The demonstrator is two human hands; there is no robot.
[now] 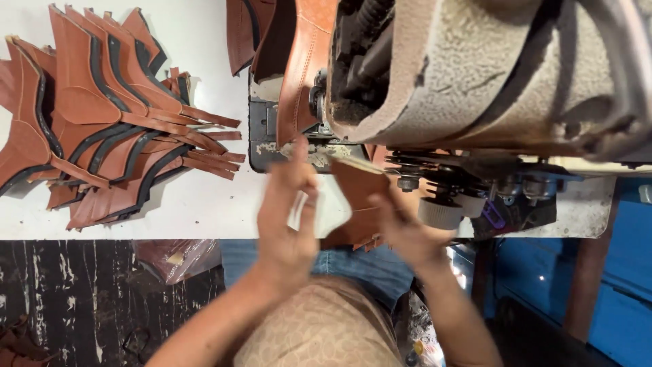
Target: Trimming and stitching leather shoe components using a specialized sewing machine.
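A grimy sewing machine [489, 75] fills the upper right, its post bed [272, 129] carrying a tan leather upper [305, 68]. On the white table [197, 204] to the left lies a fanned stack of cut brown leather pieces [102, 115] with black edging (many, apparently waiting or finished; I cannot tell which). Just below the machine, the left hand [288, 217] is open, fingers spread, beside a brown leather piece [356, 204]; the right hand [407, 231] pinches that piece. It looks not yet fed under the needle.

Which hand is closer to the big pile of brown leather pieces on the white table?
Left. The left hand is just right of the pile; the right hand is farther right, holding a leather piece.
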